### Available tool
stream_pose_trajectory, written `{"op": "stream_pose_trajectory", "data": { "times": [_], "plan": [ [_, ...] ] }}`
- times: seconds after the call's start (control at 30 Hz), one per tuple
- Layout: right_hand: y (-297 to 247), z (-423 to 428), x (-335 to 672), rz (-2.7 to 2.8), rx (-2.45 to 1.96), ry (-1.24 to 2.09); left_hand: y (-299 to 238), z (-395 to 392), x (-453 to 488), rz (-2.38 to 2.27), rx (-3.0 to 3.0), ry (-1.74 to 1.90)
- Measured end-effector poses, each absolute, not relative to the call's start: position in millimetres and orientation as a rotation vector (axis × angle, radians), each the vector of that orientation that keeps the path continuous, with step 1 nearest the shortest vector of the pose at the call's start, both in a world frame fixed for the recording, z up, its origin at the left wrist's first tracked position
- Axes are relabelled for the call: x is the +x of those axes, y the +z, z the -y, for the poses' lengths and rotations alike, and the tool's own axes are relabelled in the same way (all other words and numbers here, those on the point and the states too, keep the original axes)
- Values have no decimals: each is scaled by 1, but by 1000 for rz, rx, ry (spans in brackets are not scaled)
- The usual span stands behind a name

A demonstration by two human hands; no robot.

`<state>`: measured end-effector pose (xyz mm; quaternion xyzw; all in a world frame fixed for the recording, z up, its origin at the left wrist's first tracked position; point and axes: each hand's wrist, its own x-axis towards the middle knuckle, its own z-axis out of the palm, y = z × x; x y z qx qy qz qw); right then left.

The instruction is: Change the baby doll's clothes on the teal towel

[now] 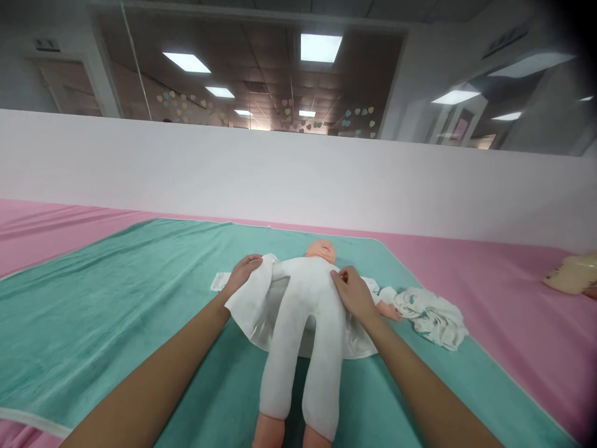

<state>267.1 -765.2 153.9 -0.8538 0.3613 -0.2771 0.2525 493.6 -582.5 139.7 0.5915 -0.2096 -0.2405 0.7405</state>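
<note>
Where the teal towel (116,298) is spread flat over the pink sheet (489,274), centre of the frame, the following lie:

1. Doll (308,311). On its back, head toward the upper frame, legs toward the lower edge, bare feet cut off at the bottom. Face-up, so its front is open to both hands; probably set mid-towel for padding and room on each side.

2. Garment (249,308). White, opened out beneath the doll's trunk, one half showing on each side of it. Likely laid under the body so that the halves can be drawn over it.

3. Left hand (245,270). Left of the doll's shoulder, fingers curled down and closed over the edge of the garment's left half, lifting it a little off the towel.

4. Right hand (354,292). At the doll's other side, thumb and fingertips pinched together on white fabric at the chest; whether that is the garment's edge or the doll's body cloth is hard to tell. The grip appears to steady that side against the pull of the other.

5. Cloth (433,317). White, printed, crumpled on the towel right of the doll, just beyond its bare arm; apparently put aside within reach.

6. Cream object (571,274). Right edge of the frame, on the sheet, well apart; unidentified.

7. White partition (280,174). Behind the sheet, glass above.
</note>
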Motion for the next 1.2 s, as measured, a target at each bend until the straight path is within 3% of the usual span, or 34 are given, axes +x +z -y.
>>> {"op": "stream_pose_trajectory", "data": {
  "times": [0.1, 0.23, 0.63, 1.2],
  "plan": [
    [154, 768, 254, -1061, -2410, -442, 139, 579, 503, 384, 1293, -430],
    [156, 769, 252, -978, -2194, -309, 139, 577, 506, 343, 1265, -408],
    [124, 726, 280, -782, -901, -747, 138, 578, 491, 347, 1158, -456],
    [126, 714, 284, -622, -985, -671, 136, 580, 477, 512, 1458, -671]
  ]
}}
